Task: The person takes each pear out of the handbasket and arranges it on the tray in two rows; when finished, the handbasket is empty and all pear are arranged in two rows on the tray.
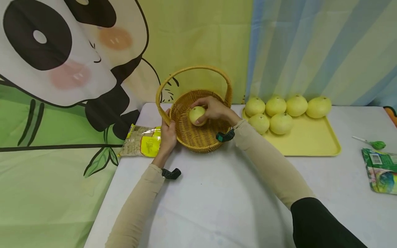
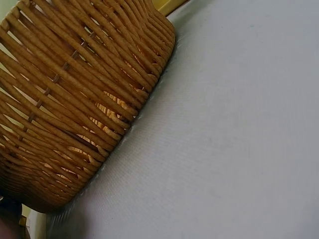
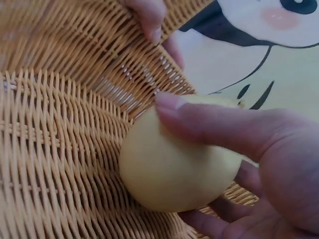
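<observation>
A round wicker basket (image 1: 201,148) with a tall arched handle stands on the table, its woven side filling much of the left wrist view. My left hand (image 1: 168,137) grips its left rim near the handle's foot, and in the right wrist view those fingers (image 3: 149,20) hook over the edge. Inside the basket, my right hand (image 1: 214,109) holds a round, smooth, pale yellow fruit (image 3: 174,164), thumb across the top and fingers beneath. The exact kind of fruit is unclear. In the head view, the same fruit (image 1: 196,113) shows above the woven bottom.
To the right, a yellow tray (image 1: 313,144) carries several similar fruits (image 1: 280,123). A yellow-labelled bag of grains (image 1: 136,141) lies left of the basket. At the far right are a green-wrapped lollipop (image 1: 376,144) and a green packet (image 1: 381,168). A printed curtain (image 1: 198,41) hangs behind.
</observation>
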